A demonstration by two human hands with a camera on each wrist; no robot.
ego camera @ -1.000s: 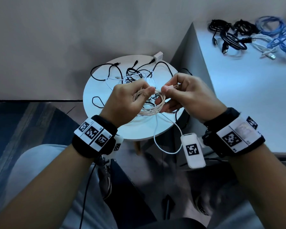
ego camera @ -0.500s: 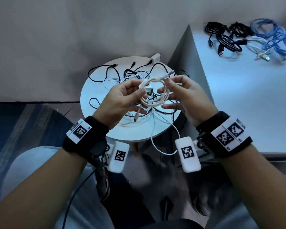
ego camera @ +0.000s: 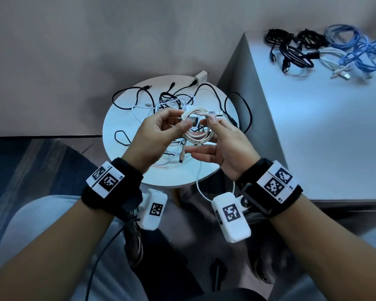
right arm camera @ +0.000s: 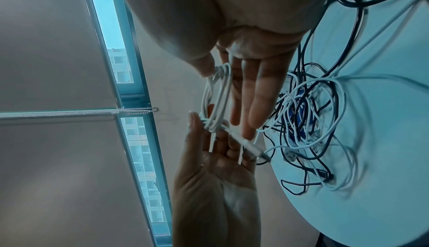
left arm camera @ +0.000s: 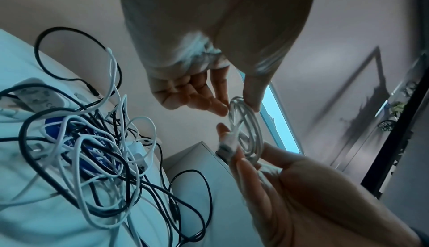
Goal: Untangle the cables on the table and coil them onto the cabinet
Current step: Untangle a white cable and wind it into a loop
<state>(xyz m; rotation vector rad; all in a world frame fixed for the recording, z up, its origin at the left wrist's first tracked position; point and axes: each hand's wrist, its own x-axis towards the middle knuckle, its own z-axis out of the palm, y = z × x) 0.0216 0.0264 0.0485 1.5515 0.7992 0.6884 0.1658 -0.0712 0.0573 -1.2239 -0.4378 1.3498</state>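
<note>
A white cable coil (ego camera: 197, 129) is held up above the round table (ego camera: 182, 177), between both hands. My left hand (ego camera: 183, 120) pinches its left side with thumb and forefinger. My right hand (ego camera: 208, 127) pinches its right side with the thumb; its other fingers (ego camera: 202, 152) stretch out beneath. One plug (ego camera: 181, 156) hangs down, and the USB end (ego camera: 215, 113) sticks out to the right. The left wrist view shows the coil (left arm camera: 246, 122) edge-on; in the right wrist view the coil (right arm camera: 216, 95) runs between both thumbs. A tangle of black and white cables (ego camera: 174, 101) lies on the table.
The grey cabinet (ego camera: 313, 127) stands right of the table, with black, white and blue coiled cables (ego camera: 326, 51) at its far end. A white charger (ego camera: 201, 77) sits at the table's far rim. One black cable (ego camera: 245, 114) droops over the table's right edge.
The hands have drawn slightly apart and the coil has turned from a gripped bunch into an open ring facing me. One plug now dangles below it.
</note>
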